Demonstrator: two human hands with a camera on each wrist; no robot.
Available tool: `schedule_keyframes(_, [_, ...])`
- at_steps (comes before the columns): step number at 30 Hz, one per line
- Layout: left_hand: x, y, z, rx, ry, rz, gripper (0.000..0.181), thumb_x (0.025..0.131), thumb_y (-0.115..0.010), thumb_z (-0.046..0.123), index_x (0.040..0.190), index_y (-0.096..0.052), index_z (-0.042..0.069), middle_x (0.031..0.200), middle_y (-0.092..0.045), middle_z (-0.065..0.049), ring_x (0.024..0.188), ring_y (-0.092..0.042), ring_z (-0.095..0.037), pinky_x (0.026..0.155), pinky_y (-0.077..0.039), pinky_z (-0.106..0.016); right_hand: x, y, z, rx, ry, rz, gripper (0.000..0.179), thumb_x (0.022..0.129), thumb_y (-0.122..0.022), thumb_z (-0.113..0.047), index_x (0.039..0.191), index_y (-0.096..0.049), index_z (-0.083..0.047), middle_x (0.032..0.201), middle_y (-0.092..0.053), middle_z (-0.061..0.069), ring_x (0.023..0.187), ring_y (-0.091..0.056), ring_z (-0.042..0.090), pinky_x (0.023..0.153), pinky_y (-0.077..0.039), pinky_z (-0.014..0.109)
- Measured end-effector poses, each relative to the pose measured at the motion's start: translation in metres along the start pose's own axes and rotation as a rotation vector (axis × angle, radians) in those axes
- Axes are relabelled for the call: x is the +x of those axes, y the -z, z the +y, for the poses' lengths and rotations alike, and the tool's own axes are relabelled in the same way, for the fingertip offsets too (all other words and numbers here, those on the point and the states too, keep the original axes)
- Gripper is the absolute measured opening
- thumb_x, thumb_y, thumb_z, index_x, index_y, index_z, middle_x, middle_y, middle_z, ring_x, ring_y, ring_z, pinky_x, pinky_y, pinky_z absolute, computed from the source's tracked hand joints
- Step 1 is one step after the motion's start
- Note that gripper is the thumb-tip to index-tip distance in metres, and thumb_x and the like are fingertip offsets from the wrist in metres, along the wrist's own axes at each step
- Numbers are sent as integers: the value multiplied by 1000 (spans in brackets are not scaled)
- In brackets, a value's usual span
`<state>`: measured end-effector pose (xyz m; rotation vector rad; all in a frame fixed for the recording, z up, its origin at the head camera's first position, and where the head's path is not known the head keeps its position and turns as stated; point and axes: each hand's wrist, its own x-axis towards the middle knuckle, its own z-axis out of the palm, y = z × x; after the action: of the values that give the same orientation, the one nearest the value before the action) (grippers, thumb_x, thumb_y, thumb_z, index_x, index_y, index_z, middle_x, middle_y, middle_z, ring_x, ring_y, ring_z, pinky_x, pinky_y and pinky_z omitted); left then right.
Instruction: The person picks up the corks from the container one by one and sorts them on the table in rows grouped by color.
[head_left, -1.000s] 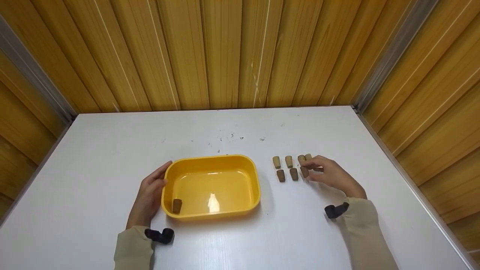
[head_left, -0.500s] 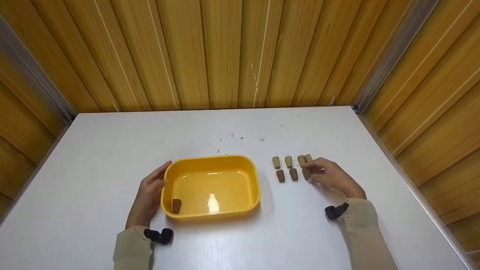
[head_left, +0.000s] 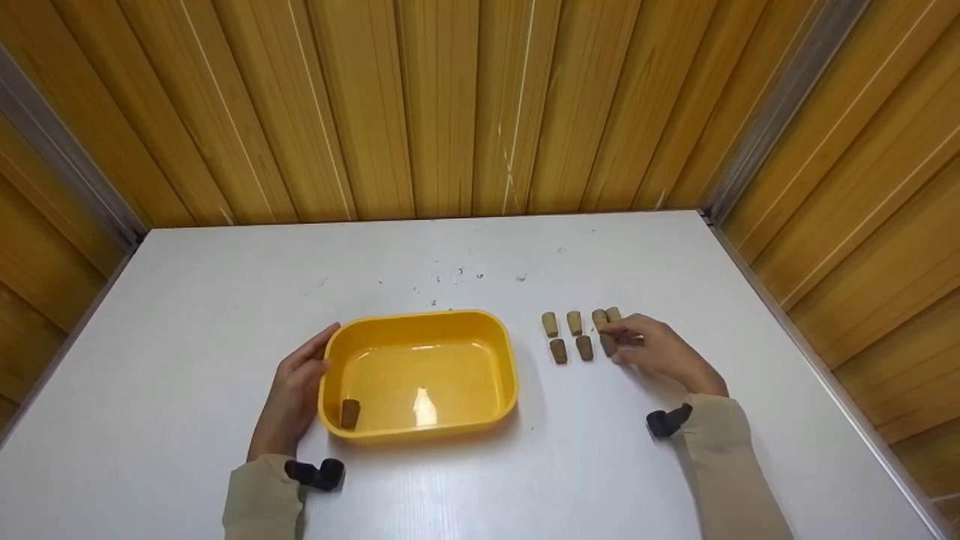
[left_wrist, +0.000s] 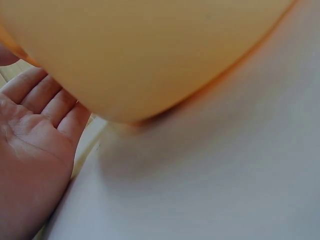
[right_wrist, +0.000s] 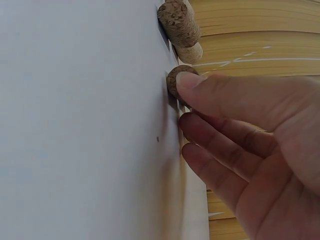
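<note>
In the head view my left hand (head_left: 296,390) holds the left side of a yellow plastic tub (head_left: 420,431). Its thumb lies at the rim, and the fingers run along the outer wall, tips hidden behind the tub (left_wrist: 150,65) in the left wrist view. One dark brown cork stopper (head_left: 349,413) is in the tub's near left corner. To the right, my right hand (head_left: 656,349) pinches another dark cork stopper (right_wrist: 175,82) by thumb and finger, close to the tabletop. This held stopper (head_left: 608,346) lines up with two dark stoppers (head_left: 584,347).
Behind the dark row lie several light tan cork stoppers (head_left: 574,322), the right ones partly covered by my fingers. The white table (head_left: 480,487) bears small dark marks (head_left: 460,274) toward its back. Yellow wood-patterned panels (head_left: 442,112) stand around it.
The dark stopper in my right fingers has shifted very slightly right, away from the other dark ones. My left hand and the tub keep their places; the view drifts slightly.
</note>
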<state>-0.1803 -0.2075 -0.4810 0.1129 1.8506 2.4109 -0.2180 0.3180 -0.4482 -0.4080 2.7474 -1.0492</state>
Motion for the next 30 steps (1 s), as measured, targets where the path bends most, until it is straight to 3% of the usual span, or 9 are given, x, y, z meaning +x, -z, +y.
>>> schedule_keyframes(7, [-1, -1, 1, -38, 11, -8, 58, 91, -36, -2, 149, -32, 3, 156, -32, -10, 131, -47, -7, 107, -40, -24, -2, 1, -2, 24, -24, -9, 47, 84, -69, -6, 129, -58, -5, 130, -55, 18, 122, -53, 39, 105, -43, 53])
schedule_keyframes(14, [-2, 0, 1, -26, 8, 3, 57, 92, -36, -2, 148, -33, 3, 155, -33, -9, 131, -47, -6, 107, -40, -21, -3, 4, -6, 36, -37, -6, 44, 87, -66, -8, 130, -58, -7, 130, -55, 16, 123, -52, 39, 104, -45, 53])
schedule_keyframes(17, [-2, -1, 1, -27, 3, 3, 57, 91, -34, -3, 148, -33, 3, 156, -32, -10, 131, -46, -5, 107, -39, -21, -4, 6, -9, 44, -22, 4, 42, 88, -65, -9, 129, -58, -6, 129, -56, 17, 122, -52, 38, 105, -44, 53])
schedule_keyframes(24, [-2, -3, 4, -29, 0, 2, 58, 90, -34, -5, 148, -33, 1, 156, -32, -10, 132, -45, -5, 108, -38, -21, 2, 11, -23, 11, 95, 22, 39, 88, -66, -9, 125, -60, -1, 126, -60, 19, 115, -56, 36, 106, -42, 53])
schedule_keyframes(30, [-2, -3, 3, -24, 9, 19, 58, 90, -36, -4, 148, -34, 2, 155, -34, -9, 131, -45, -6, 107, -40, -20, 8, 15, -44, -30, 82, 2, 38, 90, -64, -16, 126, -60, -4, 126, -61, 15, 117, -56, 34, 107, -41, 54])
